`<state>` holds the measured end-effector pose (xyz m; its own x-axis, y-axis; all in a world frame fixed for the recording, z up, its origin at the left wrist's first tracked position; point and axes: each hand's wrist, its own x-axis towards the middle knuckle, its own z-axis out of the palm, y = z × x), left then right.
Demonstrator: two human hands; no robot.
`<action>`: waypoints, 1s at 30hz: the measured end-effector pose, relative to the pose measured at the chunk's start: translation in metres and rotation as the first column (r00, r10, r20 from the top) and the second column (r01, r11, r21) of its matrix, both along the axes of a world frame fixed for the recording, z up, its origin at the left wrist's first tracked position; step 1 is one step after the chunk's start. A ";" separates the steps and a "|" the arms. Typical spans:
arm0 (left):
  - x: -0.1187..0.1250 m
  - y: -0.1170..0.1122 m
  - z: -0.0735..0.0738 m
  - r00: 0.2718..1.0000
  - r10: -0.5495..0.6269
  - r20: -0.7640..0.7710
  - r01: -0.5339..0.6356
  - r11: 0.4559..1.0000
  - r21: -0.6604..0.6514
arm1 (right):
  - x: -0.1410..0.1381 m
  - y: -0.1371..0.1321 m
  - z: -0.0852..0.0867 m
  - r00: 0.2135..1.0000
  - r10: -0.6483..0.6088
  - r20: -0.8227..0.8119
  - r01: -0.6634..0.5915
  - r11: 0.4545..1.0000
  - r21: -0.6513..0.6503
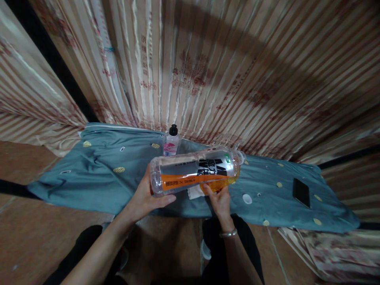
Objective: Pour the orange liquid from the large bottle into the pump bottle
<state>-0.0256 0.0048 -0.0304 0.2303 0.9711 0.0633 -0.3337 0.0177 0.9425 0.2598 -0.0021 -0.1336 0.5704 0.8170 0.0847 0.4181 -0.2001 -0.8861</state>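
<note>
A large clear plastic drink bottle [190,170] with an orange, silver and black label lies tilted nearly sideways above the cloth. Its uncapped-looking neck points right. My left hand [145,200] is wrapped round the base of this bottle, thumb along the underside. Under the neck end, my right hand [219,198] grips a see-through orange object [219,185], largely hidden behind the bottle, so its kind does not show. Below the label, a white piece resembling tissue [196,192] peeks out. Behind stands a small clear bottle [171,143] with a black cap and pink label.
A teal patterned cloth [101,174] covers the low, narrow surface before me. On it lie a black phone [301,192] at the right and a small white disc [247,198]. Pleated curtains [190,71] hang close behind, with dark poles [53,55] at the sides.
</note>
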 end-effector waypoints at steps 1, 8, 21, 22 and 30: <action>0.000 0.000 0.001 1.000 0.010 -0.023 -0.010 1.000 -0.002 | 0.000 0.000 -0.001 1.000 -0.003 0.003 0.003 1.000 0.000; 0.001 -0.001 0.000 0.999 0.032 -0.022 -0.032 0.999 -0.002 | 0.000 -0.001 0.002 1.000 0.027 0.003 -0.027 1.000 -0.009; 0.000 0.001 -0.020 0.999 0.023 -0.032 -0.022 0.998 0.056 | 0.000 -0.001 0.000 1.000 -0.006 -0.006 0.006 1.000 -0.015; 0.000 0.001 -0.021 0.999 0.028 -0.035 -0.026 0.998 0.056 | -0.001 -0.001 0.001 1.000 -0.011 0.000 0.011 1.000 -0.018; 0.000 0.001 -0.017 0.998 0.025 -0.051 -0.022 0.998 0.061 | 0.000 -0.001 0.002 0.999 -0.036 0.016 0.036 0.999 -0.035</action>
<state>-0.0255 0.0063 -0.0475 0.2120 0.9710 0.1106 -0.2843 -0.0470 0.9576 0.2596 -0.0029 -0.1317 0.5984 0.7986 0.0652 0.4236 -0.2462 -0.8717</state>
